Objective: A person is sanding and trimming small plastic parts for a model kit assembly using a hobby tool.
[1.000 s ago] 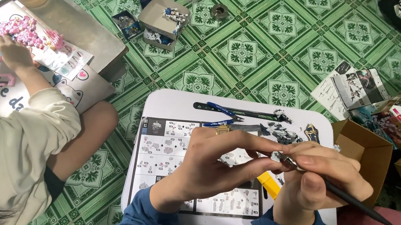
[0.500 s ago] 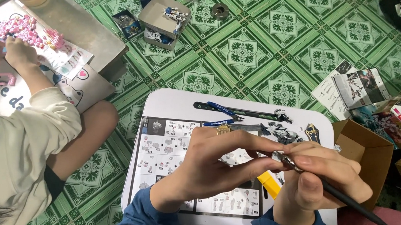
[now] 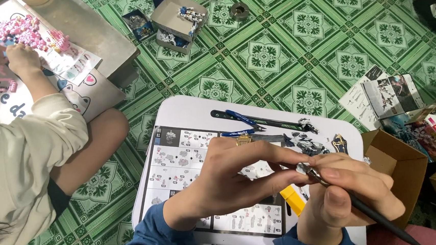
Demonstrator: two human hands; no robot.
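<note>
Near the white worktop's (image 3: 186, 109) right edge, the left hand (image 3: 232, 180) pinches a tiny grey plastic piece (image 3: 302, 169) — mostly hidden by fingertips. The right hand (image 3: 353, 195) grips a thin black pen-like tool (image 3: 372, 214) — its end cut off.

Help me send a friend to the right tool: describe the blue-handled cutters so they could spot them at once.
Start at the white table on the green tiled floor. Along its far edge, just beyond the black-and-white instruction sheet, lie the blue-handled cutters, pointing right toward a heap of small dark model parts. Their long blue and black handles set them apart from the yellow tool near the hands.
</note>
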